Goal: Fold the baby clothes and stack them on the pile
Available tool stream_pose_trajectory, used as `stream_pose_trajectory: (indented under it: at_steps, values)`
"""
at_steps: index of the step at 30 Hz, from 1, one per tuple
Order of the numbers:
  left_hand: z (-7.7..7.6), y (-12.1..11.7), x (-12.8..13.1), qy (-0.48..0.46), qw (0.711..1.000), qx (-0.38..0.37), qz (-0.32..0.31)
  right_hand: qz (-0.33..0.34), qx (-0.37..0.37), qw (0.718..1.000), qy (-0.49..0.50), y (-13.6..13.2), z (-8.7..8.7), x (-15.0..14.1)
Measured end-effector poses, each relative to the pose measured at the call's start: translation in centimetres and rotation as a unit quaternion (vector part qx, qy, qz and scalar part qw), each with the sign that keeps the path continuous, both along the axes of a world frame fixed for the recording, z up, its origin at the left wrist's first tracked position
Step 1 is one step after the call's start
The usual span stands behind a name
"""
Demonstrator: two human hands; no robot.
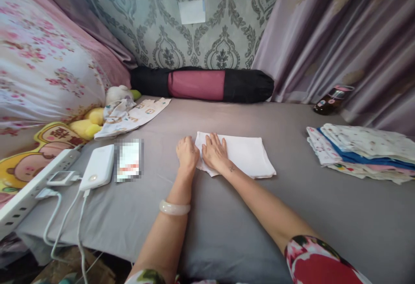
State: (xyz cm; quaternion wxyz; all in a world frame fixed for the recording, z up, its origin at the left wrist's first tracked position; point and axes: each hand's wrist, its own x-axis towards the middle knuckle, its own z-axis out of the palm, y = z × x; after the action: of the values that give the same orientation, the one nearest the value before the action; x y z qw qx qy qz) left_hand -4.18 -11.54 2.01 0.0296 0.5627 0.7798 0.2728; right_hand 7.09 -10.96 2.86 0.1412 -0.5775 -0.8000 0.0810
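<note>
A folded white cloth [246,154] lies flat on the grey bed sheet [227,215] in the middle. My right hand [214,152] rests palm down on the cloth's left end, fingers stretched out. My left hand [187,151] sits just left of the cloth's edge, fingers curled under in a loose fist against the sheet, beside the right hand. A pale bangle [174,208] circles my left wrist.
A stack of folded patterned and blue cloths [363,152] lies at the right. A brown jar [330,100] stands by the curtain. A black and pink bolster [201,84] lies along the wall. At the left: a white power bank [97,167], power strip [32,184], printed cloth [132,115], plush toys.
</note>
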Motion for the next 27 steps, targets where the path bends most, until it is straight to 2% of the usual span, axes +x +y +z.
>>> stream_pose_trajectory:
  at_steps: [6,12,15,19,22,27]
  values:
    - [-0.6,0.8,-1.5,-0.049,0.998,0.021,0.025,0.001,0.003,1.000,-0.009,0.3,-0.6,-0.7]
    - [-0.5,0.8,-1.5,-0.061,0.997,0.030,0.034,-0.003,0.008,1.000,-0.017,0.5,-0.2,-1.3]
    - [-0.2,0.8,-1.4,-0.065,0.997,0.036,0.027,0.024,0.019,0.999,-0.010,1.0,0.2,-2.2]
    - [0.1,0.8,-1.5,-0.085,0.994,0.048,0.039,0.066,-0.011,0.997,-0.030,1.8,0.4,-3.3]
    - [0.2,0.9,-1.8,-0.106,0.992,0.054,0.046,0.068,-0.023,0.997,-0.042,2.1,0.1,-3.6]
    - [0.1,1.1,-2.1,-0.134,0.988,0.050,0.053,0.065,0.000,0.997,-0.031,2.2,-0.5,-3.7]
